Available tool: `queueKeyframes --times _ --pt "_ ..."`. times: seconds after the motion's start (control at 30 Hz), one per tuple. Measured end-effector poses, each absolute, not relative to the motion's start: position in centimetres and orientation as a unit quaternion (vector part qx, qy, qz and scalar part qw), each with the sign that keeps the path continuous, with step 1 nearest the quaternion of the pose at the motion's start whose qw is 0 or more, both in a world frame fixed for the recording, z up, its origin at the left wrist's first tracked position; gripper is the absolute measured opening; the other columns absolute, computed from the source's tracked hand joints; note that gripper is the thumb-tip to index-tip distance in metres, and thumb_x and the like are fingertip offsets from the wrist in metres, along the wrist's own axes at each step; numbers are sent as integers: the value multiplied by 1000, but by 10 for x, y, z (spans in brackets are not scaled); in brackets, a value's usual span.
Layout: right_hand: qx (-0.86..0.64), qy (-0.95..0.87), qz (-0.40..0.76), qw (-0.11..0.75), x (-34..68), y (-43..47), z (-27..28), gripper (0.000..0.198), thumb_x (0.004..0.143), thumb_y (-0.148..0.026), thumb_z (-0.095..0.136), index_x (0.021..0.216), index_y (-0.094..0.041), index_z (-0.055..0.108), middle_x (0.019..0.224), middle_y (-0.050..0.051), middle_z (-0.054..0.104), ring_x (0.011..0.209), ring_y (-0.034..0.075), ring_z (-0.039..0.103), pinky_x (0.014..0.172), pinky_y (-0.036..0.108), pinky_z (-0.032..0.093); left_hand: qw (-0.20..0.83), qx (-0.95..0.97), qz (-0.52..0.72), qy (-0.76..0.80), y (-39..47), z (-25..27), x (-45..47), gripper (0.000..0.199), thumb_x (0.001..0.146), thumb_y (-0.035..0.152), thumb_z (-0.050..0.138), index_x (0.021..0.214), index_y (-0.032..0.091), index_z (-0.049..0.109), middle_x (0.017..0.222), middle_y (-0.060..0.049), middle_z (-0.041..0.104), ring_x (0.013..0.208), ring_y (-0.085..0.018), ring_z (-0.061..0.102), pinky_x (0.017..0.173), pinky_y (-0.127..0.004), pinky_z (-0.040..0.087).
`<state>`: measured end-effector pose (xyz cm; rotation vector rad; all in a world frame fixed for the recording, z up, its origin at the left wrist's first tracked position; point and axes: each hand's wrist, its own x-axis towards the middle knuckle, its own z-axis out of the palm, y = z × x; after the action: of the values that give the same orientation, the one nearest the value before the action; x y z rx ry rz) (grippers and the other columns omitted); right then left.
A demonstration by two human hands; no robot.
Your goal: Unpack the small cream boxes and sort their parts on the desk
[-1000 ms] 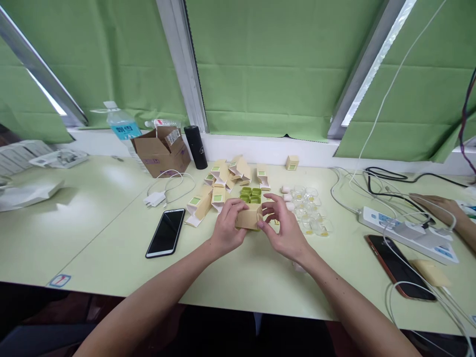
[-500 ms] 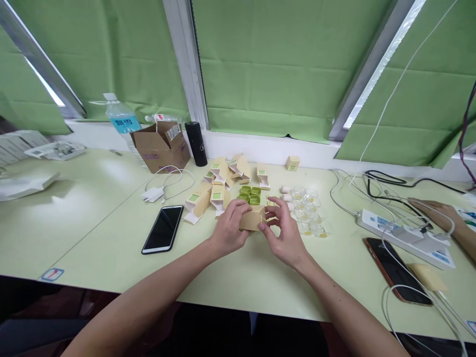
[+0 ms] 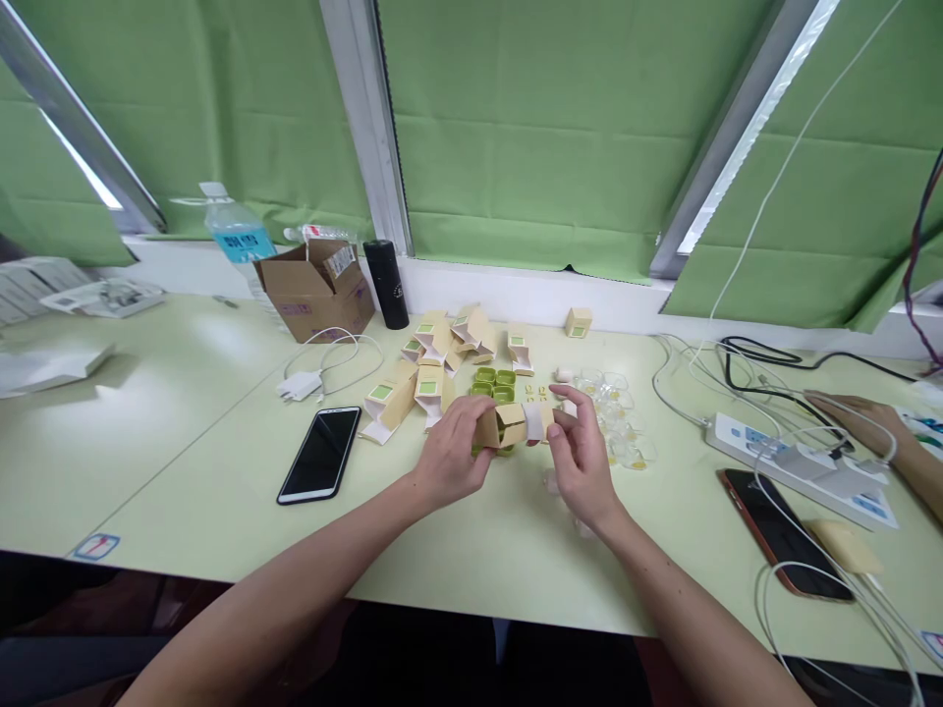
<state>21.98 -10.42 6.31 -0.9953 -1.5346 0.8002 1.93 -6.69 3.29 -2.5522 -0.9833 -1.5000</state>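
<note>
My left hand point(image 3: 453, 457) is closed round the left part of a small tan cardboard box point(image 3: 510, 422), whose right end is open. My right hand point(image 3: 582, 462) pinches the box's end flap point(image 3: 533, 422), which shows a white face. Just behind the box lie small green square containers point(image 3: 495, 378) and small yellow pieces point(image 3: 536, 391). Beyond the right hand sit several clear plastic cups point(image 3: 615, 398) with yellow spots, partly hidden by it. Similar tan boxes point(image 3: 433, 385) with green labels lie open in a heap behind and left of the containers.
A phone point(image 3: 321, 455) lies left of my hands, near a white charger point(image 3: 300, 386). A brown carton point(image 3: 316, 295), black flask point(image 3: 387, 285) and water bottle point(image 3: 240, 236) stand behind. On the right are a power strip point(image 3: 800, 471), cables, another phone point(image 3: 781, 535) and another person's hand point(image 3: 847, 412).
The box's right end has come open, its flap now swung out to the right. My right hand has moved slightly right with the flap; my left hand keeps its hold.
</note>
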Motion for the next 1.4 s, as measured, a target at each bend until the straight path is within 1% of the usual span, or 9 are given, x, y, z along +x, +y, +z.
queueKeyframes --times 0.13,0.23,0.3,0.5,0.6,0.8,1.07,1.27,1.4 --pt "-415 -623 337 571 220 -102 62 35 106 -39 47 140 -32 41 122 9 70 96 23 70 73 40 59 12 -819 -499 -284 -61 27 17 62 88 11 67 142 23 38 128 -15 63 123 -30 64 97 -50 59" --pt "-405 -625 310 591 219 -100 61 30 107 -35 46 136 -32 44 146 12 57 117 24 66 80 40 62 25 -825 -496 -271 -58 25 17 51 89 8 65 133 24 42 129 -15 61 122 -29 64 93 -47 60" --pt "-402 -637 271 599 220 -98 61 28 106 -30 44 134 -32 46 150 12 51 125 25 62 81 40 62 31 -829 -484 -279 -58 26 17 43 90 7 63 126 24 46 130 -16 59 120 -28 64 90 -45 60" --pt "-390 -716 42 578 227 -90 59 31 97 -12 45 106 -29 69 140 11 49 132 31 54 94 53 58 15 -825 -483 -293 -60 26 19 40 92 9 63 126 22 48 127 -16 61 123 -28 64 93 -47 60" --pt "-392 -744 -6 541 227 -90 59 38 93 -8 46 101 -33 75 137 8 54 133 32 51 104 62 51 9 -824 -485 -294 -61 25 19 45 90 8 64 130 23 48 127 -15 62 125 -28 63 95 -48 61" --pt "-398 -762 -23 509 226 -93 58 44 93 -6 46 103 -36 77 140 6 59 142 34 41 108 67 47 35 -830 -469 -301 -63 26 19 61 87 3 61 143 19 45 131 -17 63 128 -30 62 101 -51 59" --pt "-389 -772 -18 502 227 -93 60 51 88 1 42 105 -33 76 144 4 57 144 33 36 112 67 42 78 -830 -460 -307 -66 32 20 71 86 -2 55 153 19 40 126 -17 63 122 -29 64 95 -45 62" --pt "-401 -770 27 496 230 -100 66 33 81 -4 48 80 -27 71 138 4 60 144 36 37 114 67 39 107 -825 -461 -308 -66 33 20 73 85 -5 49 154 19 40 126 -17 63 121 -29 64 92 -42 63" --pt "-409 -776 21 480 227 -101 65 19 83 -10 57 77 -24 67 137 7 59 143 39 35 114 67 39 143 -826 -460 -293 -66 34 21 74 88 -4 46 157 20 37 124 -17 64 120 -28 65 89 -40 64"
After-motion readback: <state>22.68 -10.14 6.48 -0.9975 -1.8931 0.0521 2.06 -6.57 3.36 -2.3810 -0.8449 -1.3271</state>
